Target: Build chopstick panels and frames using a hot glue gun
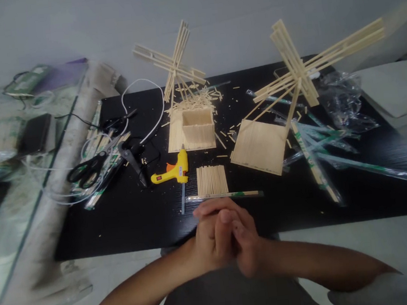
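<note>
My left hand (210, 234) and my right hand (248, 242) are clasped together at the table's front edge, fingers closed around each other, and no object shows between them. Just beyond them lies a wrapped chopstick packet (226, 196). Behind it is a small panel of short wooden sticks (211, 179) set side by side. A yellow glue gun (176, 167) rests to the left of this panel, with a glue stick (183, 198) poking out of its back. Farther off, an open stick-built box (199, 126) stands on a flat stick base (175, 133).
Two windmill-like stick crosses, one at the back left (174, 64) and one at the right (297, 72), rise above the black table (142, 227). A flat panel (259, 146), plastic wrappers (347, 101) and stick packets (317, 165) lie right; black scissors (89, 170) and cables left.
</note>
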{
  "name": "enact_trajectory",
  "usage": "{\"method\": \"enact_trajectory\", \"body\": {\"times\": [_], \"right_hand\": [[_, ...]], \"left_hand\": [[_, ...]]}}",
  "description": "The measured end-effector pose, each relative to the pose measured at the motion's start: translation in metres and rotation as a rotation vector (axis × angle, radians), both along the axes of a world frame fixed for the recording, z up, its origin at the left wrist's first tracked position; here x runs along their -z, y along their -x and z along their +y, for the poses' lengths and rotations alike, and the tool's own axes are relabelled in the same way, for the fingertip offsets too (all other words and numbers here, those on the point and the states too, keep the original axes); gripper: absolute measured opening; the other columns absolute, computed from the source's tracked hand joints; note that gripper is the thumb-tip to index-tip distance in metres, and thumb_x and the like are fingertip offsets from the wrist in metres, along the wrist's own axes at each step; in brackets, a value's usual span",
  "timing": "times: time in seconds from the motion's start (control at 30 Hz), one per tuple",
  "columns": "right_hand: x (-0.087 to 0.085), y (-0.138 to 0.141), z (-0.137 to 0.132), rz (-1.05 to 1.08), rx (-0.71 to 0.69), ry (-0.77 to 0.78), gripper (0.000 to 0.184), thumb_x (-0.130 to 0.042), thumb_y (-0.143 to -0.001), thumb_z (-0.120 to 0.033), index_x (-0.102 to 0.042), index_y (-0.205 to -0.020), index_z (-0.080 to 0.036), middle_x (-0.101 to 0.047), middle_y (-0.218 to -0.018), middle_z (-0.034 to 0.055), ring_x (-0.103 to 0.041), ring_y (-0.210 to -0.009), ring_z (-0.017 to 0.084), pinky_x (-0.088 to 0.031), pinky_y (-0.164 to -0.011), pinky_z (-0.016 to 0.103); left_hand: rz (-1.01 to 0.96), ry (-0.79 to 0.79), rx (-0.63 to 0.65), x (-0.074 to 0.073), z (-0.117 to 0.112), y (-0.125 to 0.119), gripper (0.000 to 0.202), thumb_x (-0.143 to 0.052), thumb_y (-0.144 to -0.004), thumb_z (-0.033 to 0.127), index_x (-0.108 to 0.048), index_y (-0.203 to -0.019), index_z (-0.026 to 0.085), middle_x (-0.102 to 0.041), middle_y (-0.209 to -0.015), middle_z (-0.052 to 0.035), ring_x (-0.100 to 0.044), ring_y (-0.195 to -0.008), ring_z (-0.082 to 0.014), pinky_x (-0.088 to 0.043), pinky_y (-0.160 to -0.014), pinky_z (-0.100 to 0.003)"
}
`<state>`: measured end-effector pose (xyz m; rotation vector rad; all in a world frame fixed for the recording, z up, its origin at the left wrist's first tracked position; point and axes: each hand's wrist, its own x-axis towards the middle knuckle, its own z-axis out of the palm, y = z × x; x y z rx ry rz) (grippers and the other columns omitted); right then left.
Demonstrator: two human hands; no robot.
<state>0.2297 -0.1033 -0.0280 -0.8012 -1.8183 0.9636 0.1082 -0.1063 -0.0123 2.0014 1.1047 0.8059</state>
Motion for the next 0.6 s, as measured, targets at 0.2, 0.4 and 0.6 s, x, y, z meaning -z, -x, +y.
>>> {"method": "enact_trajectory", "body": {"times": [0.2, 0.4, 0.6], "right_hand": [[-0.022, -0.021, 0.050, 0.159, -0.203, 0.383, 0.034, -0.045, -0.110, -0.038, -0.068, -0.128, -0.021, -0.072, -0.075, -0.0003, -0.070, -0.064, 0.015, -0.061, -0.061, 0.027], [-0.031, -0.053, 0.101, -0.236, -0.003, 0.129, 0.007, -0.070, -0.096, -0.024, -0.077, -0.098, -0.022, -0.081, -0.090, 0.0017, -0.076, -0.079, 0.016, -0.059, -0.067, 0.025], [-0.010, -0.065, 0.135, -0.455, -0.039, -0.332, 0.010, -0.062, -0.100, -0.019, -0.071, -0.094, -0.020, -0.075, -0.088, 0.0047, -0.070, -0.077, 0.018, -0.058, -0.074, 0.031]], "left_hand": [[-0.150, 0.118, -0.017, -0.020, 0.047, 0.025, 0.064, -0.024, -0.115, 0.039, -0.056, -0.064, 0.018, -0.056, -0.047, 0.0027, -0.056, -0.042, -0.0069, -0.047, -0.047, -0.019], [0.085, -0.019, -0.127, -0.029, 0.090, 0.071, 0.046, -0.059, -0.104, 0.040, -0.055, -0.064, 0.017, -0.052, -0.053, 0.0047, -0.046, -0.048, -0.0063, -0.033, -0.047, -0.020], [0.444, -0.353, -0.236, -0.012, 0.113, 0.105, 0.038, -0.052, -0.104, 0.038, -0.064, -0.074, 0.018, -0.060, -0.063, -0.0008, -0.052, -0.055, -0.0121, -0.034, -0.055, -0.026]]}}
